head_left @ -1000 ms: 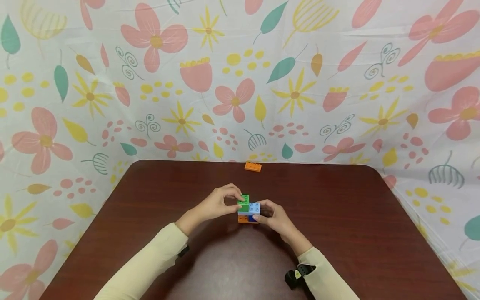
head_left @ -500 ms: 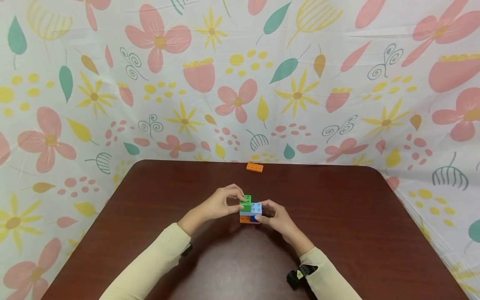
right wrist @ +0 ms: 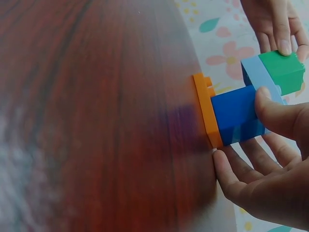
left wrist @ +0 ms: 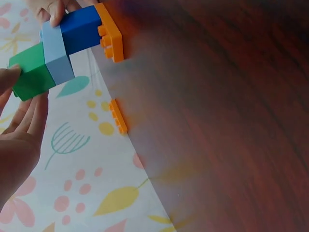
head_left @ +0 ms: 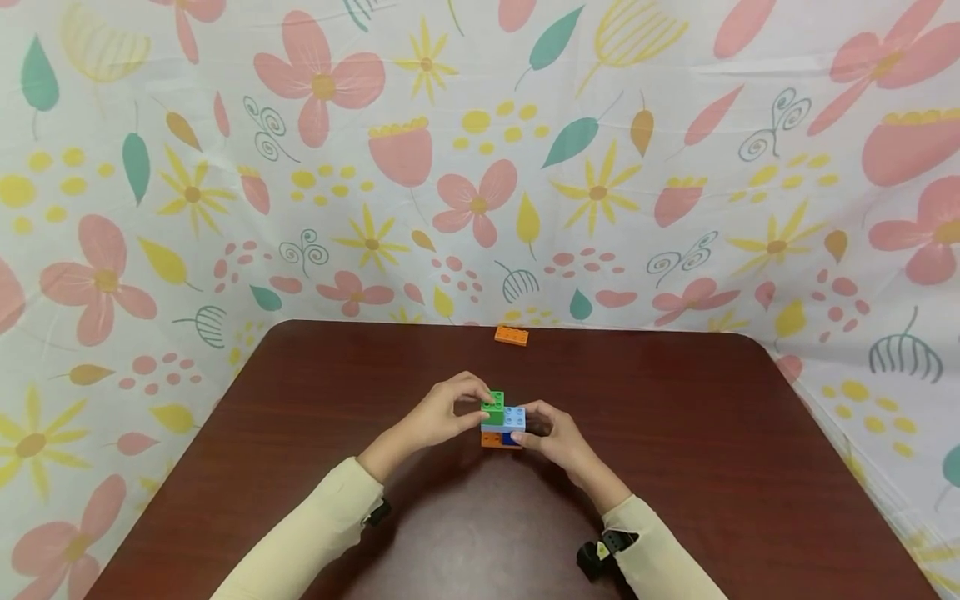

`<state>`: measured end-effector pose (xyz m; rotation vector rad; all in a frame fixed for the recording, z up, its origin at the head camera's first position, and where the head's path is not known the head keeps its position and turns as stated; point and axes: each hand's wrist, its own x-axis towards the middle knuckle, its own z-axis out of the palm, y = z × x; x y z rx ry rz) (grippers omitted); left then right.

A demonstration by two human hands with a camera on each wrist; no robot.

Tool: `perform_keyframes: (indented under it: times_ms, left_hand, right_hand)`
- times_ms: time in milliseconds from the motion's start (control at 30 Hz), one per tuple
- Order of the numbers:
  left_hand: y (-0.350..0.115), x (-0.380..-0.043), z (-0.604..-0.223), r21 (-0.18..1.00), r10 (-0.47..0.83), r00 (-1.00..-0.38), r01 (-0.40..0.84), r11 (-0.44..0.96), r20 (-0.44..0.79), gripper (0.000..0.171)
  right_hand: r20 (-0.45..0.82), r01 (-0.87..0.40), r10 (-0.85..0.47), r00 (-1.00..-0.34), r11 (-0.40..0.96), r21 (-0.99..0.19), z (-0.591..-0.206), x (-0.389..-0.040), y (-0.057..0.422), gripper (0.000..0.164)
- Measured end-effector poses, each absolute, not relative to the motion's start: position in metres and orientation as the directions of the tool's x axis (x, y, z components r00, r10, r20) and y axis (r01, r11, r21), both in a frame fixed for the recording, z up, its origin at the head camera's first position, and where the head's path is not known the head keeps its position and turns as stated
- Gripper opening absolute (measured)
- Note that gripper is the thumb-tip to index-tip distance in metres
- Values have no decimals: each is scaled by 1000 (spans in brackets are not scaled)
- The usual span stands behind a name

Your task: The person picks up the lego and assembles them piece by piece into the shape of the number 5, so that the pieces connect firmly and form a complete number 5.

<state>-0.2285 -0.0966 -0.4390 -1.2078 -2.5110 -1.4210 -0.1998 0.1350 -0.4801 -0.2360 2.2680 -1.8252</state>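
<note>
A small stack of toy building blocks stands near the middle of the table. Its base is a flat orange block (right wrist: 206, 111). On one end of that sits a dark blue block (right wrist: 235, 115), topped by a light blue block (left wrist: 58, 55) that overhangs to the left. A green block (left wrist: 32, 72) is on the light blue one's left end. My left hand (head_left: 441, 410) pinches the green block between thumb and fingers. With its thumb on the light blue block's edge, my right hand (head_left: 555, 438) grips the stack from the right, fingers behind the dark blue block.
Another flat orange block (head_left: 512, 336) lies at the far edge of the brown table (head_left: 360, 358). Behind it hangs a white cloth (head_left: 480, 275) printed with flowers and leaves. A black wrist camera (head_left: 592, 560) is strapped at the right sleeve.
Both hands keep their hold on the stack, and the blocks stay joined as before. The whole head view has shifted slightly, so everything appears a little further right.
</note>
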Motion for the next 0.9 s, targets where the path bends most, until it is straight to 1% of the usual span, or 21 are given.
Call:
perform_keyframes:
  times_ms: [100, 233, 333, 467, 667, 900]
  left_hand:
    - [-96, -226, -439, 731, 591, -725, 608, 310, 352, 20]
    - [-95, -221, -440, 761, 536, -781, 549, 345, 320, 28]
    - [-93, -219, -443, 795, 499, -809, 509, 329, 312, 37]
    - [-90, -218, -449, 836, 477, -824, 473, 279, 307, 45]
    - [-87, -218, -457, 897, 476, -844, 385, 219, 247, 41]
    - [-87, -215, -458, 930, 444, -873, 313, 191, 202, 38]
  right_hand:
    - [-49, -11, -274, -960, 214, -977, -479, -200, 135, 37]
    - [-38, -30, -284, -958, 230, -973, -479, -201, 136, 35]
    - [-35, -39, -280, -959, 253, -967, -480, -202, 137, 33]
    - [-18, -62, -283, -959, 270, -961, -482, -202, 137, 32]
    - [4, -96, -286, -958, 306, -947, -481, -201, 136, 29]
    - [14, -121, -284, -959, 362, -924, -472, -198, 135, 28]
